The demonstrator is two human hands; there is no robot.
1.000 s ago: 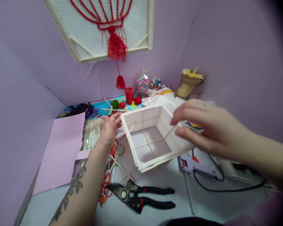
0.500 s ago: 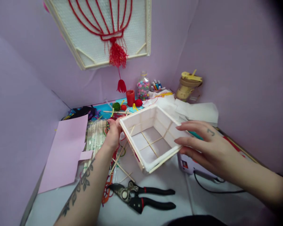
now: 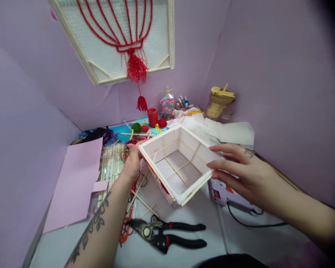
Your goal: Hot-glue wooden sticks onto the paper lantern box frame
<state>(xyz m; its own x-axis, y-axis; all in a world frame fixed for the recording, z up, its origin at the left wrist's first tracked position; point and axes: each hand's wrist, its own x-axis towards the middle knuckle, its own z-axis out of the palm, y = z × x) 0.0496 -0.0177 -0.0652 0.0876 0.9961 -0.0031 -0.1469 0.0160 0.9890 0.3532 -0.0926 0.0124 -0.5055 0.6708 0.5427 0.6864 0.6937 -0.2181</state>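
A white-walled, square lantern frame (image 3: pixel 194 191) of thin wooden sticks is held tilted above the table, its open side facing me. Crossed sticks span its far side, through which the table shows. My left hand (image 3: pixel 132 162) grips its left corner, thumb up and the other fingers hidden behind. At the right corner, my right hand (image 3: pixel 234 163) rests its fingers over the rim, thumb out of sight. Just below the frame lie black-handled pruning shears (image 3: pixel 167 232), jaws pointing left. Loose wooden sticks (image 3: pixel 143 201) cross one another under its left side.
A pink sheet (image 3: pixel 75 182) and bundled sticks (image 3: pixel 111 160) lie left. Behind stand a red candle (image 3: pixel 152 118), a jar of coloured balls (image 3: pixel 167 105) and a tan cup (image 3: pixel 218 105). A purple corded device (image 3: pixel 231 197) sits under my right hand. A tasselled panel (image 3: pixel 128 22) hangs above.
The frame has turned slightly in my hands, and its near corner sits a little further right. The whole view has shifted slightly; both hands stay on the frame.
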